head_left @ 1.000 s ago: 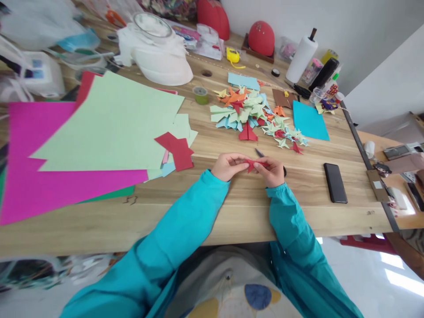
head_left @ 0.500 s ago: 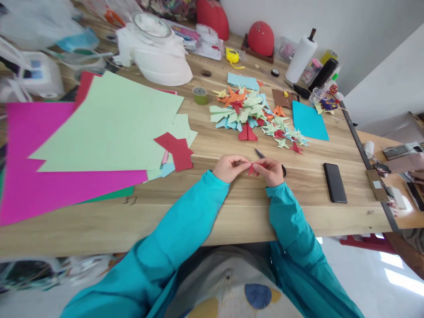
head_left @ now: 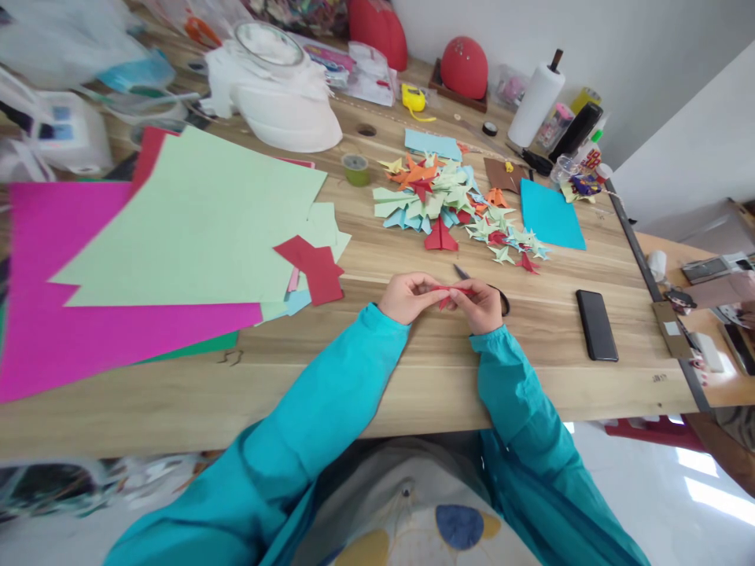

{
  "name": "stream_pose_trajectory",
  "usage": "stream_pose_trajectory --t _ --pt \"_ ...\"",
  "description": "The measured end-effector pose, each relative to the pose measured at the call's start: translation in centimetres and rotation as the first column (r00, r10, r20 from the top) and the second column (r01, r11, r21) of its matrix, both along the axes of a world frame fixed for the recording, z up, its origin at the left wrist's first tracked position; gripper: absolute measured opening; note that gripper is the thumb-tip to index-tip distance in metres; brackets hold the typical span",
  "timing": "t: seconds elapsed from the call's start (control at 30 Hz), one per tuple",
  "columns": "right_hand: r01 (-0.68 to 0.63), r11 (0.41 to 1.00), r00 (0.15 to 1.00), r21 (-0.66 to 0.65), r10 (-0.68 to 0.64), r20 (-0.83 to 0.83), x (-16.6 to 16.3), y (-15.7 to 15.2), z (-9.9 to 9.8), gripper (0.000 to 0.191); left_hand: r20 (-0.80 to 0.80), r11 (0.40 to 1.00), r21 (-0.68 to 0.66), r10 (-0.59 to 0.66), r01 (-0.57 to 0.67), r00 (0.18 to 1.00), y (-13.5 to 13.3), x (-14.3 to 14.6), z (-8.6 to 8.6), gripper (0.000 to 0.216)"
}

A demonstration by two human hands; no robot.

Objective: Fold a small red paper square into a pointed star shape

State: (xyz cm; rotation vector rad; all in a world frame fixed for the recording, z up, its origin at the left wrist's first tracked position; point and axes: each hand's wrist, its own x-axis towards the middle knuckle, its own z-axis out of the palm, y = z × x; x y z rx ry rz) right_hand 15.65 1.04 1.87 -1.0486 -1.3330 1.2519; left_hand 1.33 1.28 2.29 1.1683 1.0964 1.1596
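My left hand [head_left: 406, 297] and my right hand [head_left: 480, 305] meet over the wooden table [head_left: 425, 369], both pinched on a small folded red paper piece [head_left: 449, 295]. Their fingers are curled round it, so most of the paper is hidden. Just behind my right hand lie dark scissors [head_left: 465, 277], partly covered by the hand. Farther back a heap of folded paper shapes [head_left: 454, 206] in green, blue, orange and red spreads over the table. Both sleeves are teal.
Large pink [head_left: 71, 314] and pale green [head_left: 194, 228] paper sheets with red scraps [head_left: 312, 269] cover the left. A black phone [head_left: 595, 324] lies at the right, a blue sheet [head_left: 551, 214] behind it. A white machine [head_left: 277, 90], a green tape roll [head_left: 357, 168] and a paper towel roll [head_left: 536, 102] stand at the back.
My hands stay in place on the table. The fingers have drawn closer together on the red piece, so less of it shows than a second ago.
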Motion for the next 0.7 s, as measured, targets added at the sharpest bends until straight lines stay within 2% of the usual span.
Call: stream_pose_trajectory --t 0.17,0.3,0.4,0.53,0.7 --pt "0.019 0.999 0.999 0.027 -0.018 -0.033 -0.07 0.00 0.08 0.021 0.136 0.999 -0.038 0.001 0.004 0.991 -0.15 0.25 -0.16 0.029" --pt "0.002 0.999 0.997 0.046 0.002 -0.077 -0.13 -0.06 0.03 0.017 0.312 0.994 -0.055 -0.073 0.095 0.947 -0.15 0.38 -0.70 0.027" --pt "-0.012 0.999 0.997 0.047 0.016 -0.077 -0.20 -0.15 -0.07 0.017 0.386 0.986 -0.049 -0.127 0.158 0.914 -0.02 0.25 -0.75 0.027" --pt "-0.014 0.999 0.999 0.037 0.016 -0.043 -0.27 -0.27 -0.08 0.019 0.385 0.982 -0.033 -0.158 0.185 0.909 0.18 -0.07 -0.54 0.027" --pt "0.000 0.999 0.999 0.037 0.002 -0.042 -0.29 -0.25 -0.06 0.020 0.296 0.992 -0.018 -0.115 0.126 0.948 0.16 -0.10 -0.65 0.026"
